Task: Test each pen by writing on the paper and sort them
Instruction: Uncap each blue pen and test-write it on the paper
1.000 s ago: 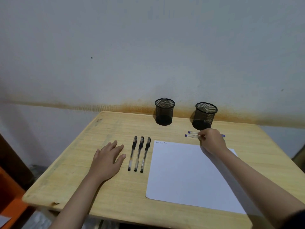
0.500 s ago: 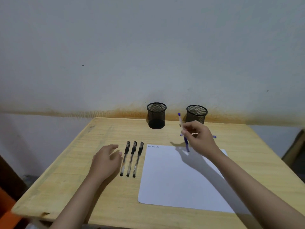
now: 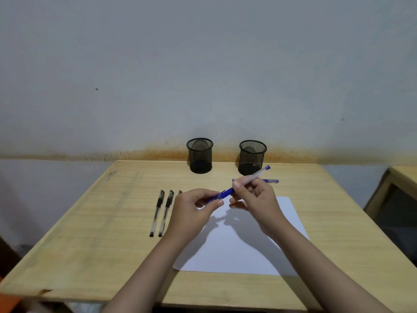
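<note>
Blue pen [image 3: 244, 182]: held above paper [image 3: 291, 213], right hand [image 3: 255, 197] gripping the barrel, left hand [image 3: 194, 206] pinching the cap end. Black pens [image 3: 161, 212] on bench [image 3: 90, 233], left of paper.

table [image 3: 90, 245]: pale wood, chipped dark spot on near-left edge | wall [image 3: 203, 64]: grey-white, a few small dark specks, rusty orange stain band along it just above the tabletop's far edge | second table [image 3: 401, 177]: corner only, far right, light wood top, dark below | orange object [image 3: 9, 301]: bottom-left corner, mostly cut off
</note>
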Demonstrator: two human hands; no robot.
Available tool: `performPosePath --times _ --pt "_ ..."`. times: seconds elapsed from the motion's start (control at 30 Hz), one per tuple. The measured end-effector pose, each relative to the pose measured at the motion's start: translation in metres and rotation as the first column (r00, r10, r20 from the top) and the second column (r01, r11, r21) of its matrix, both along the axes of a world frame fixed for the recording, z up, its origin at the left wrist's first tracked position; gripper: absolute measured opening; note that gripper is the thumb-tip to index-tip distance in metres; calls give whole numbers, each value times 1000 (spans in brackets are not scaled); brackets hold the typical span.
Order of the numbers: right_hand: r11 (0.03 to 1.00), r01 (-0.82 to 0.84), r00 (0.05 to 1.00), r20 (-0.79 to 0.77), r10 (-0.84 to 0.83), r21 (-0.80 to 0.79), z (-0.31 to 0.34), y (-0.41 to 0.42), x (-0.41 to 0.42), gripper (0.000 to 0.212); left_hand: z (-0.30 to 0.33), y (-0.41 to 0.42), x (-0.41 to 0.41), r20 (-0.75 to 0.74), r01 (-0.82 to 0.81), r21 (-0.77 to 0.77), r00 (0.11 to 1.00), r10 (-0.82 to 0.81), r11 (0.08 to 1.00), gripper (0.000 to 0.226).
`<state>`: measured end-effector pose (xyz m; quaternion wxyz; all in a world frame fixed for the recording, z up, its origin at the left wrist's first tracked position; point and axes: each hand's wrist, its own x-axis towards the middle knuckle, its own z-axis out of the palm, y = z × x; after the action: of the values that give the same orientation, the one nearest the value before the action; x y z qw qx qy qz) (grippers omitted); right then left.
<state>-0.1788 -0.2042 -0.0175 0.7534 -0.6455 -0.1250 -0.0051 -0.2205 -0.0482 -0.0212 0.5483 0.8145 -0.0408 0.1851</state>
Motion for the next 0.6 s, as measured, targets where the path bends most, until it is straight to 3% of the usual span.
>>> performPosePath --times 0.13,0.27,0.6 --pt "996 -23 997 76 29 -84 -4 5 -6 11 7 2 -4 -5 41 11 999 -41 999 15" --pt "989 18 985 170 7 -145 -7 11 -9 11 9 16 -4 -48 65 -14 997 -65 998 26" --pt "993 -94 983 152 103 -66 -24 38 -22 13 8 51 -26 -124 63 8 990 -62 998 37"
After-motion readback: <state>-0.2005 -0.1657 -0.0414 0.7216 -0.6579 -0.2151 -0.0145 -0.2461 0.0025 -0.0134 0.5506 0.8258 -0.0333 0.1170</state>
